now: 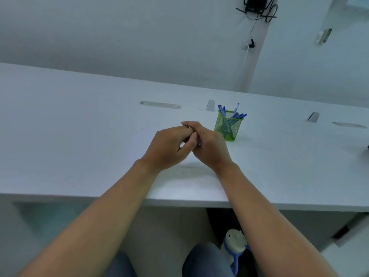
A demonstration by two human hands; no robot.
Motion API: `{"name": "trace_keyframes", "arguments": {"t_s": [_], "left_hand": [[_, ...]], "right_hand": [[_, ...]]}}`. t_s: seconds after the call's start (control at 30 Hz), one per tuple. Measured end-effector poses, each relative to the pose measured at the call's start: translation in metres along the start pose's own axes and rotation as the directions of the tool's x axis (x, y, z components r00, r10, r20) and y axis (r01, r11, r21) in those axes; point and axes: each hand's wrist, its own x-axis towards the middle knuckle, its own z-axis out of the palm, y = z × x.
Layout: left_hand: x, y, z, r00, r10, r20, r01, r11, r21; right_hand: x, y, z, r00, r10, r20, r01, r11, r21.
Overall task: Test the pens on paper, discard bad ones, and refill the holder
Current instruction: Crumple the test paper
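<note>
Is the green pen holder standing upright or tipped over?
Upright. The green mesh holder stands on its base on the desk, with blue pens sticking out of its open top.

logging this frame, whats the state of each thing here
holder: upright on desk, holding pens
pens: blue, standing in holder, leaning
left hand: fingers curled, meeting right hand; what it holds is hidden
right hand: fingers curled, something thin barely visible inside
desk: white

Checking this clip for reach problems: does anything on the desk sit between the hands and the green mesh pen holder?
Nothing visible does. The right hand and left hand, joined together, are just left of the green mesh pen holder, with only bare white desk between. The blue pens stand inside it.
</note>
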Motion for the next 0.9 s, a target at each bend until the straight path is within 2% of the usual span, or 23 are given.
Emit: {"name": "trace_keyframes", "arguments": {"t_s": [0.23,0.4,0.5,0.6,0.7,0.8,0.9], "left_hand": [[-0.029,0.026,-0.001,0.999,-0.027,0.027,0.025,0.998,0.051],[-0.046,0.044,-0.012,0.998,-0.029,0.060,0.021,0.991,0.130],[-0.054,0.050,-0.015,0.999,-0.001,0.047,-0.007,0.986,0.167],[-0.059,0.052,-0.015,0.996,0.064,0.060,-0.073,0.982,0.172],[-0.063,0.052,-0.009,0.998,0.024,0.051,-0.027,0.998,0.052],[-0.064,0.060,-0.001,0.985,-0.148,-0.089,0.132,0.978,-0.160],[-0.055,0.075,0.013,0.977,-0.160,-0.141,0.128,0.968,-0.216]], "right_hand": [[-0.024,-0.024,-0.023,0.995,0.060,0.081,-0.058,0.998,-0.030],[-0.034,-0.046,-0.039,0.953,0.208,0.222,-0.214,0.977,0.000],[-0.037,-0.051,-0.043,0.946,0.205,0.250,-0.236,0.966,0.105],[-0.039,-0.049,-0.043,0.944,0.212,0.254,-0.237,0.969,0.070],[-0.044,-0.050,-0.048,0.933,0.270,0.237,-0.288,0.957,0.045],[-0.042,-0.054,-0.057,0.880,0.395,0.264,-0.464,0.835,0.297],[-0.048,-0.054,-0.074,0.828,0.486,0.281,-0.561,0.704,0.435]]}}
